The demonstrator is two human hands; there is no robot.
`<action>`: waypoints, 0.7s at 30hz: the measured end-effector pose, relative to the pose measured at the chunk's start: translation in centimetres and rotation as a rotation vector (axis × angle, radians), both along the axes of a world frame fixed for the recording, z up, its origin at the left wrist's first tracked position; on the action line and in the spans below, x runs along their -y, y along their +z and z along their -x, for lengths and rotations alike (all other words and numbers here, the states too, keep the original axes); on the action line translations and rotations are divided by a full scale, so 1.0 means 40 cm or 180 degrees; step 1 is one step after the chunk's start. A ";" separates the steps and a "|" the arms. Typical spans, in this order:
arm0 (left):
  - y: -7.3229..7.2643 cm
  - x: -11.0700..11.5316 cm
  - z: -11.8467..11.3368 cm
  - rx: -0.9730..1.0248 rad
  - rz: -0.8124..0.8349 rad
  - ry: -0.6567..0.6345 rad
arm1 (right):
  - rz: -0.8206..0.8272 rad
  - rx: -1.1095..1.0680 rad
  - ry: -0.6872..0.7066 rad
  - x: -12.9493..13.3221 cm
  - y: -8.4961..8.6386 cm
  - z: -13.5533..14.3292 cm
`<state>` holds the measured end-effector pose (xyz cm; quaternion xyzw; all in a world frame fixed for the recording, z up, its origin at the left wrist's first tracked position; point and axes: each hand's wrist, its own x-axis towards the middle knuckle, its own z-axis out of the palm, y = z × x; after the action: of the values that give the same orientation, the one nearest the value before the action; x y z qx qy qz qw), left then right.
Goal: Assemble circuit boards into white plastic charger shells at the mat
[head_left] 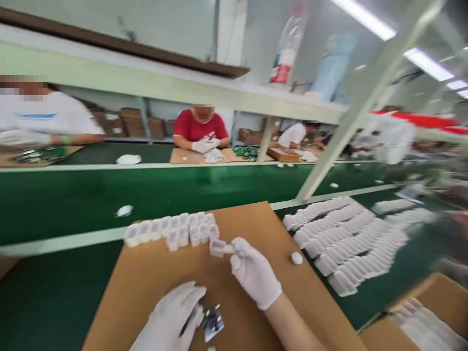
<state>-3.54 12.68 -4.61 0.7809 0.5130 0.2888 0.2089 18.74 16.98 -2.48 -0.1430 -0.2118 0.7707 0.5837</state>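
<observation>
My right hand [254, 273], in a white glove, pinches the end of a small white plastic case [218, 247] beside the grouped cases on the cardboard. Lower down, my gloved left hand [170, 317] is curled, with a small shiny circuit board [213, 322] at its fingertips. A dark part shows between those fingers, too blurred to name. Two uneven rows of open white cases [155, 228] stand along the far edge of the cardboard sheet [153, 273]. A round white piece [296, 258] lies to the right of my right hand.
Rows of white cases [351, 239] cover the right bench, and an open carton [438, 302] sits below them. A slanted post [329, 141] rises beyond the cardboard. Across the green belt [204, 185], gloved co-workers sit with circuit boards [246, 153]. An overhead shelf holds a bottle [287, 53].
</observation>
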 end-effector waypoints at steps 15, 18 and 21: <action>0.135 -0.103 0.082 -0.1104 -0.0012 0.0902 | 0.0416 0.0019 0.0282 0.021 0.002 -0.004; 0.124 -0.149 0.103 -0.1278 -0.0058 0.1164 | 0.0428 -0.0029 0.0425 0.015 -0.011 -0.002; 0.128 -0.173 0.073 -0.1299 -0.0068 0.1097 | 0.0308 -0.0015 0.0387 0.029 0.004 0.003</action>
<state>-6.44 19.60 0.52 0.7263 0.6667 0.1621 0.0406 18.61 15.81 -2.32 -0.1561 -0.1813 0.8144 0.5286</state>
